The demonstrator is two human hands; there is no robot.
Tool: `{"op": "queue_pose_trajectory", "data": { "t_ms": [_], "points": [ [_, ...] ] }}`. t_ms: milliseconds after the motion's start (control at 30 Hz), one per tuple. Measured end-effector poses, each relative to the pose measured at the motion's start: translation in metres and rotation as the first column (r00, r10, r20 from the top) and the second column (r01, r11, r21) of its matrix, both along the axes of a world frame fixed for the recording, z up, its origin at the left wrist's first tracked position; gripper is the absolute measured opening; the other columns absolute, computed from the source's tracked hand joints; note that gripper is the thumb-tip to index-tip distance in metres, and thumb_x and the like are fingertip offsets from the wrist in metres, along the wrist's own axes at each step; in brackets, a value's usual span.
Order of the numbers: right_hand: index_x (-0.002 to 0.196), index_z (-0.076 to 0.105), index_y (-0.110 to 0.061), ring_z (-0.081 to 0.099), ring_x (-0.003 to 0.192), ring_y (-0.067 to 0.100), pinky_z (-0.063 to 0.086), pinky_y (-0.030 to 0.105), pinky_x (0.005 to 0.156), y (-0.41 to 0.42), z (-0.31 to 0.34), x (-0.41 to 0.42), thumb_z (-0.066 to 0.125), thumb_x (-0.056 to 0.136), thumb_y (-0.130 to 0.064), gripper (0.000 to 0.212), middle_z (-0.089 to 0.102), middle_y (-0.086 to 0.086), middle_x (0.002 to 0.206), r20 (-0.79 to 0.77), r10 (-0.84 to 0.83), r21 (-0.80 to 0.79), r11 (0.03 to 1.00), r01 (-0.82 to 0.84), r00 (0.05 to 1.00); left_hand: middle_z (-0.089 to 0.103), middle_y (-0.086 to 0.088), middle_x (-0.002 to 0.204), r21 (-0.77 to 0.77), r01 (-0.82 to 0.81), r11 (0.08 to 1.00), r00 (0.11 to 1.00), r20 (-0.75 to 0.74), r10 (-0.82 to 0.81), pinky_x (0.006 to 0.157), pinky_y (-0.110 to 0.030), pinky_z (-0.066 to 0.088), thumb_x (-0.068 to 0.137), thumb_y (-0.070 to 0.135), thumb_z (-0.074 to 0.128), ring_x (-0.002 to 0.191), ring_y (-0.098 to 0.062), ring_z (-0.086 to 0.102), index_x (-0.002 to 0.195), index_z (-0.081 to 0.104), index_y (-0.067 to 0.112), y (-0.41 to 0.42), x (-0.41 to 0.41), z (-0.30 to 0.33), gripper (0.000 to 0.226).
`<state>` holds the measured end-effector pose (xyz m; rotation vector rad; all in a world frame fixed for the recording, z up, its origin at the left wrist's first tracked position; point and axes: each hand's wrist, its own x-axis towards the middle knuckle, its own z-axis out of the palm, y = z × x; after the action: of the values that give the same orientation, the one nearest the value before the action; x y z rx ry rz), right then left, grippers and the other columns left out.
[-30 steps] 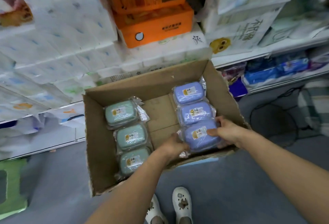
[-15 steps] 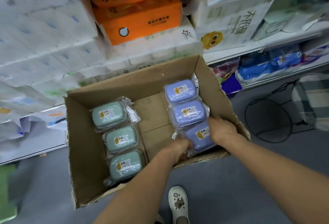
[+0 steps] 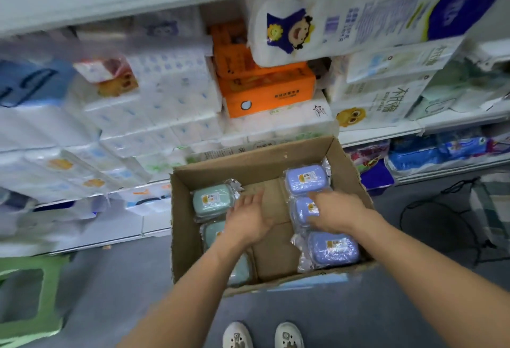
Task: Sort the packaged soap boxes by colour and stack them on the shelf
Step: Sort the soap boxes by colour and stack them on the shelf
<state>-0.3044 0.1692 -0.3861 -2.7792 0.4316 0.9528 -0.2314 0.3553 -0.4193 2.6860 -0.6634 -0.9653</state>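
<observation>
An open cardboard box [image 3: 248, 162] stands on the floor before the shelf [image 3: 455, 122]. Green soap boxes [image 3: 212, 200] in clear wrap lie in a column on its left side, partly hidden by my left arm. Three blue soap boxes form a column on the right: a far one [image 3: 306, 179], a middle one [image 3: 303, 209] and a near one [image 3: 331, 249]. My left hand [image 3: 248, 218] hovers with fingers spread over the box's bare middle and holds nothing. My right hand [image 3: 336, 212] rests on the middle blue box, fingers loosely spread over it.
Shelves behind the box are packed with white tissue packs and orange tissue boxes [image 3: 267, 93]. A green plastic stool [image 3: 24, 292] stands on the floor at left. A black wire object [image 3: 438, 226] lies at right. My white shoes [image 3: 237, 334] are just behind the box.
Both hands have let go of the near blue soap box, which now lies in the box's front right corner. The left hand moved to the middle, the right onto the middle blue box. The view tilted up.
</observation>
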Motion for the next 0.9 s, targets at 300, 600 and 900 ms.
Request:
{"op": "queue_pose_trajectory", "data": {
  "t_ms": [300,600,900],
  "points": [
    [0.151,0.027,-0.023,0.040,0.135,0.026,0.038,0.045,0.103,0.095,0.127,0.043,0.050,0.093,-0.052,0.069,0.036,0.004,0.152,0.648,0.205,-0.128,0.979,-0.161,0.734,0.046,-0.011,0.149,-0.253,-0.043,0.967,0.736,0.646,0.202,0.105,-0.049,0.041,0.088,0.067,0.032,0.130,-0.032,0.050,0.148,0.041,0.014,0.137,0.025,0.136,0.080],
    [0.144,0.038,-0.017,0.046,0.125,0.035,0.042,0.054,0.100,0.249,0.166,0.100,0.037,0.088,-0.056,0.067,0.047,0.014,0.143,0.828,0.226,-0.113,0.964,-0.242,0.514,0.046,-0.005,0.149,-0.267,-0.210,0.940,0.540,0.770,0.340,0.103,-0.047,0.043,0.093,0.068,0.032,0.130,-0.028,0.049,0.153,0.031,0.019,0.339,0.044,0.190,0.078],
    [0.151,0.029,-0.019,0.034,0.138,0.034,0.033,0.054,0.108,0.500,0.172,0.149,0.033,0.092,-0.056,0.070,0.034,0.012,0.154,0.843,0.199,-0.054,0.956,-0.290,0.499,0.044,-0.009,0.150,-0.100,-0.297,0.950,0.514,0.821,0.247,0.106,-0.050,0.037,0.087,0.075,0.027,0.132,-0.034,0.046,0.152,0.031,0.019,0.598,0.071,0.217,0.086]
  ]
}}
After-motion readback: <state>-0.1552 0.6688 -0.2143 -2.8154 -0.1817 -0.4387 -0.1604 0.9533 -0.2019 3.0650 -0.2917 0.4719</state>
